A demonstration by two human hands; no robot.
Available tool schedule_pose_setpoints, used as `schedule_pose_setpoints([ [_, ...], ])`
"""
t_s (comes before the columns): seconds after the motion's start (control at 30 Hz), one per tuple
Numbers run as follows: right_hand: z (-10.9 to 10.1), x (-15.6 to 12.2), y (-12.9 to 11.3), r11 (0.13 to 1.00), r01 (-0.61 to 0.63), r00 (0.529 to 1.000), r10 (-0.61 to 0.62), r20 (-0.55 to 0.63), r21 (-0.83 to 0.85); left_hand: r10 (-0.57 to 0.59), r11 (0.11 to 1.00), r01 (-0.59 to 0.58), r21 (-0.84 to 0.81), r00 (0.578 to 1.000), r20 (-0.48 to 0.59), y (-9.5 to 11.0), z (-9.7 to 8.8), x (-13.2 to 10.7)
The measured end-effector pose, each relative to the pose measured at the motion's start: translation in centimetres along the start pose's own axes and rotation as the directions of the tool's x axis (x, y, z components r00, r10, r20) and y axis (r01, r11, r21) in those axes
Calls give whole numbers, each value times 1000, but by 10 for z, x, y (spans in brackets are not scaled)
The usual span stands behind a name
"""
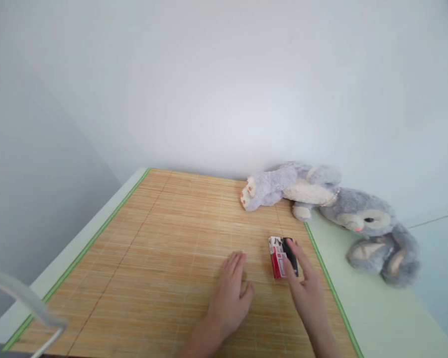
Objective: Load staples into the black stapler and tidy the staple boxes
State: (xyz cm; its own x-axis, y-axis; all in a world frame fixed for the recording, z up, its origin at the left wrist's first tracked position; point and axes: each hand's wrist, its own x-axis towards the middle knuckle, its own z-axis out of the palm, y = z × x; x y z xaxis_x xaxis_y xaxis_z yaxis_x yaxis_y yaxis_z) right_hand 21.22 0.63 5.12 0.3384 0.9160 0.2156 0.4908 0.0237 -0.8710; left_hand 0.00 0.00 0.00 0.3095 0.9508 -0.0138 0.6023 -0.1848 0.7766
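My left hand (230, 293) rests palm down on the bamboo mat (171, 238), its fingers stretched out and the thumb apart; it holds nothing. To its right, a small red and white printed box (275, 262) lies on the mat. Against the box's right side is a slim black object (291, 257), partly hidden by my fingers, its kind unclear. My right hand (309, 293) reaches over these two with thumb and forefinger apart. Whether its fingertips touch the box or the black object, I cannot tell.
A grey and white plush rabbit (306, 191) lies on its side along the wall, across the mat's back right corner and the pale green tabletop (373, 303). A white curved bar (26, 293) juts in at the lower left. Green edging (97, 236) borders the mat.
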Motion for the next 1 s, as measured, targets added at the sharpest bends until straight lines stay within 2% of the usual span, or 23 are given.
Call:
schedule_pose_setpoints([
  [0.07, -16, 19, 27, 973, -155, 982, 171, -82, 169, -19, 974, 31, -224, 998, 55, 22, 23, 24],
  [0.13, -23, 31, 53, 904, -251, 960, 278, -30, 345, 14, 930, 19, -368, 996, 88, 43, 44, 49],
  [0.23, -18, 34, 76, 830, -328, 937, 346, 43, 451, 60, 900, -8, -436, 993, 105, 63, 63, 75],
  [0.33, 1, 24, 79, 824, -375, 922, 381, 75, 425, 76, 898, -14, -440, 989, 123, 65, 66, 80],
  [0.47, 41, 1, 64, 837, -362, 930, 354, 97, 411, 53, 918, -12, -396, 994, 93, 41, 45, 62],
  [0.63, 95, -30, 29, 853, -358, 932, 302, 200, 379, 28, 978, -13, -208, 997, 68, -1, -11, 25],
  [0.73, 118, -43, 11, 892, -322, 945, 282, 166, 317, -11, 995, 16, -98, 999, 53, -16, -42, 1],
  [0.87, 133, -49, 1, 929, -264, 964, 259, 52, 261, -65, 998, 66, 22, 997, -44, -27, -66, -23],
  [1.0, 133, -48, 2, 949, -207, 977, 213, 3, 237, -102, 995, 100, -21, 982, -160, -43, -77, -35],
])
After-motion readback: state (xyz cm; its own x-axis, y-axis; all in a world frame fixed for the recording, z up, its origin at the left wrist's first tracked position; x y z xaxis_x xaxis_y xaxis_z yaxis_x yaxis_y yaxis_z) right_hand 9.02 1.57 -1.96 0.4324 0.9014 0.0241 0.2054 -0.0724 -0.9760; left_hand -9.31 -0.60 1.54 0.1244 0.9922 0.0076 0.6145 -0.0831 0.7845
